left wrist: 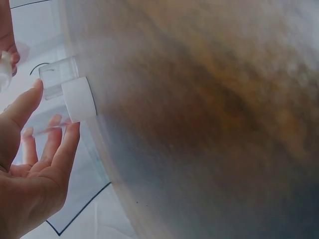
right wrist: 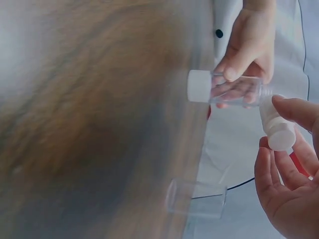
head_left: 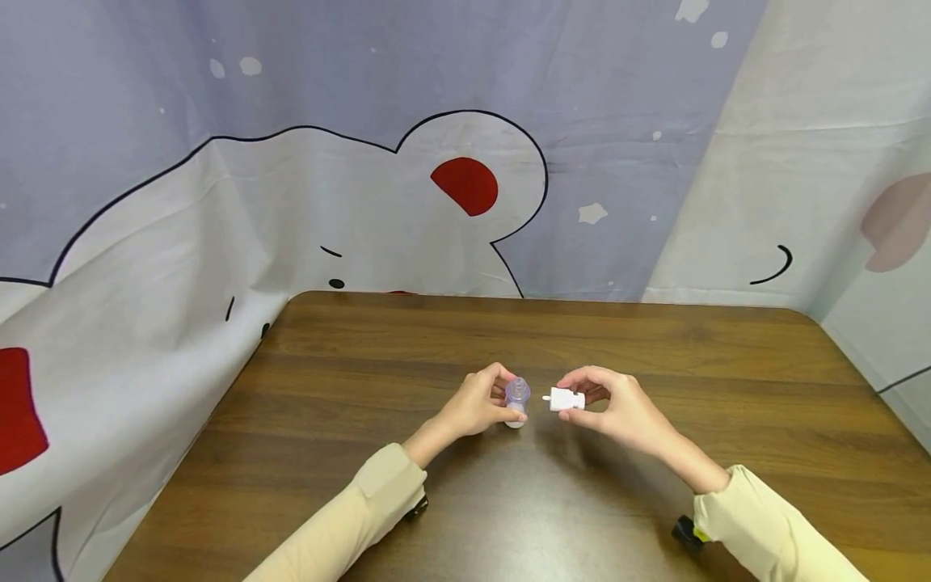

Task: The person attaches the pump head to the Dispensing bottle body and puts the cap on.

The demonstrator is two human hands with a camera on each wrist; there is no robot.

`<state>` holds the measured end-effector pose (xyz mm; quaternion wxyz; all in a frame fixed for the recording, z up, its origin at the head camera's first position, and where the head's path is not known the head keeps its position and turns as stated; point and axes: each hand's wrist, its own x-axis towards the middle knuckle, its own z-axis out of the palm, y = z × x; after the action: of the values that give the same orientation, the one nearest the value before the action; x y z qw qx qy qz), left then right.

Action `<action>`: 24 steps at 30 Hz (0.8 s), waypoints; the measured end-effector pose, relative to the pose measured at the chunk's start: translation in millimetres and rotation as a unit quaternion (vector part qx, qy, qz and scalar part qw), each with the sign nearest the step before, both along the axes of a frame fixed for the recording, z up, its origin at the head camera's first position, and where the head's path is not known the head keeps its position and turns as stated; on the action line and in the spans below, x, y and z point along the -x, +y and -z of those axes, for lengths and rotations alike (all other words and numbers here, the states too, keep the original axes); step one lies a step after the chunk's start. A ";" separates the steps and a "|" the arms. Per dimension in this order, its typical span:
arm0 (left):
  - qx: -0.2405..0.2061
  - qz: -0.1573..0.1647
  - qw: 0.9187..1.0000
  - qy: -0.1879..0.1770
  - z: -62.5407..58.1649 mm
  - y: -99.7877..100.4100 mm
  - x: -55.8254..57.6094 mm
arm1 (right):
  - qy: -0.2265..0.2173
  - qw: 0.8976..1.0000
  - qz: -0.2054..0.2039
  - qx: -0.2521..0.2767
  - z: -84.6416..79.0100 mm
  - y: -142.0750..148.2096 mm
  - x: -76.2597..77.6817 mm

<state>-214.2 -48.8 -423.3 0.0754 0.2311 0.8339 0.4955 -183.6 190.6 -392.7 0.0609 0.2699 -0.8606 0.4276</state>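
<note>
Head view has the bottle (head_left: 517,396) and the white part (head_left: 563,399) side by side above the table (head_left: 349,339), with a narrow gap between them. The left hand (head_left: 476,400) grips the bottle around its side, thumb on the near face and fingers behind; it stands roughly upright, white base (right wrist: 199,86) downward. The right hand (head_left: 618,408) pinches the white part between thumb and fingers, its thin tip (head_left: 546,397) pointing sideways at the bottle.

To handle two small pieces this close well, I would say the left grip should be firm but not squeezing, with the bottle steady and its neck (head_left: 519,383) free of fingers. The right grip would do best well back on the white part, leaving the tip clear; meeting the neck squarely would call for turning the tip downward first, since a sideways approach risks a knock.

Right wrist view makes the white part overlap the neck, but head view shows them apart. Whether the base touches the table is hard to tell. A clear cup (right wrist: 197,199) shows low in the right wrist view; I cannot find it from the head, and it may be behind the right hand. Left wrist view cuts off the white part at its edge.
</note>
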 end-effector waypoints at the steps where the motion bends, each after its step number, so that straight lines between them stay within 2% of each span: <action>1: -0.001 0.000 1.000 0.001 -0.1 0.1 0.0 | -0.004 1.000 0.003 0.001 -1.4 -1.4 0.7; 14: 0.003 0.000 1.000 -0.009 -2.4 0.9 -0.2 | -0.009 1.000 0.009 0.007 -17.5 -15.8 8.1; 24: 0.007 -0.002 1.000 -0.013 -3.6 0.4 -0.9 | 0.005 1.000 0.001 0.014 -21.4 -25.6 14.5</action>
<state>-213.3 -48.4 -419.7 0.0872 0.2223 0.8365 0.4931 -198.1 165.0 -371.3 0.0698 0.2705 -0.8543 0.4382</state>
